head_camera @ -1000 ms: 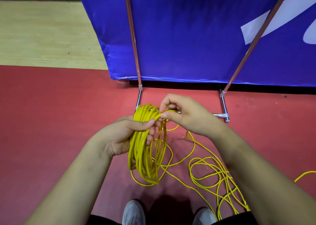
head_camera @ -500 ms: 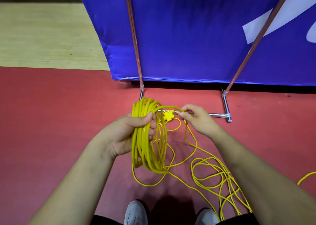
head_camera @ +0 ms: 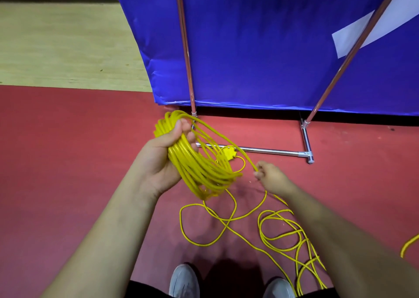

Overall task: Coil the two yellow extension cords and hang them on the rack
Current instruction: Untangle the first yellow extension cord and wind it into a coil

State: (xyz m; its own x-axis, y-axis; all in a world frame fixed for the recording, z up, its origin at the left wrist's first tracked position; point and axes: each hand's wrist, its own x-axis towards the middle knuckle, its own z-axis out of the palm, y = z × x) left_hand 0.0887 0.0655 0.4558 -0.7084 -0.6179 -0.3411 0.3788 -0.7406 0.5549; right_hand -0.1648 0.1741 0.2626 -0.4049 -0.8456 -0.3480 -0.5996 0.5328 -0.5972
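- The coil [head_camera: 199, 164] is gripped by the left hand [head_camera: 163, 159], above open red floor [head_camera: 68, 161].
- One strand [head_camera: 226, 139] is pinched by the right hand [head_camera: 269, 177], near the rack's base bar [head_camera: 267, 150].

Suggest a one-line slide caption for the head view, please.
Left hand grips yellow cord coil; right hand pinches next strand.

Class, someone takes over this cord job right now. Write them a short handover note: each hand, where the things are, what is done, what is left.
Left hand: closed around the bundle of coiled yellow cord.
Right hand: pinching the strand that runs from the bundle.
Loose yellow cord loops lie on the red floor, in front of the chrome rack.
Done: many turns gathered.
Left: coil the loose cord, hang it on the rack. A second cord cannot be told apart here.
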